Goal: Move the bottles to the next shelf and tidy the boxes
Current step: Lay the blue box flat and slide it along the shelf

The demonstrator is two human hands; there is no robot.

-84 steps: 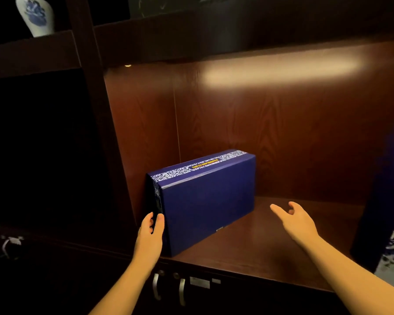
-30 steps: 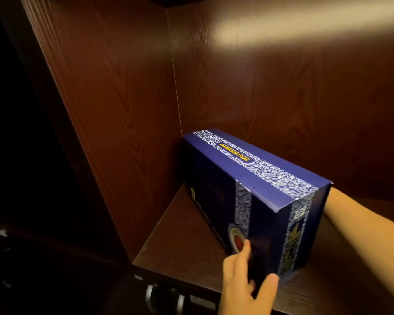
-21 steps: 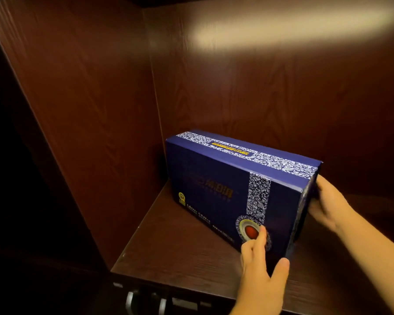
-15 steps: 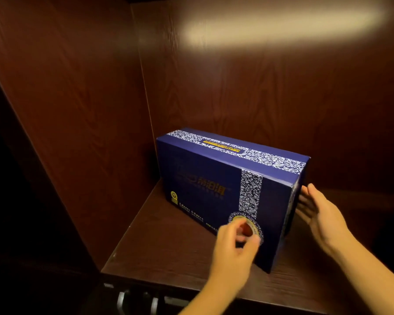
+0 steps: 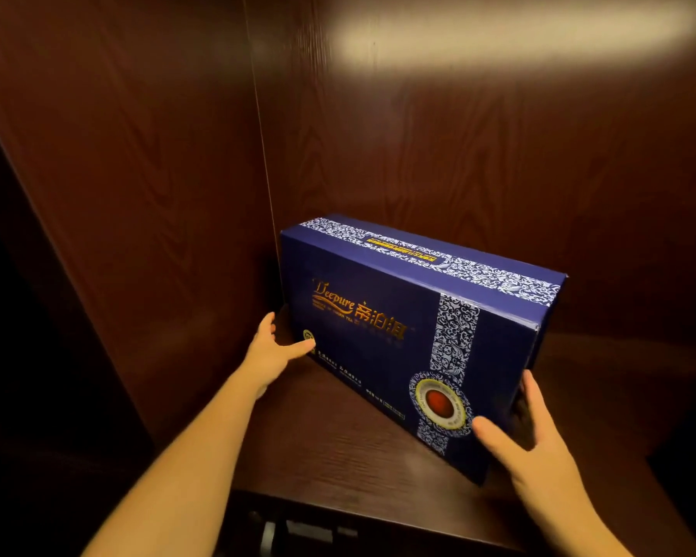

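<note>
A dark blue box (image 5: 386,315) with gold lettering, a white-patterned band and a red round emblem stands on its long side on the dark wooden shelf (image 5: 338,448), angled toward the back left corner. My left hand (image 5: 272,349) is at the box's left end, thumb on the front face, fingers around the corner. My right hand (image 5: 527,440) grips the near right end, thumb on the front, fingers on the end face. No bottles are in view.
The cabinet's left side wall (image 5: 137,195) is close to the box's left end and the back wall (image 5: 479,154) is just behind it. Drawer handles (image 5: 268,532) show below the shelf's front edge. Bare shelf lies to the right of the box.
The box has turned so its long front face looks outward. My left hand left the emblem and went to the left end; my right hand closed on the right end.
</note>
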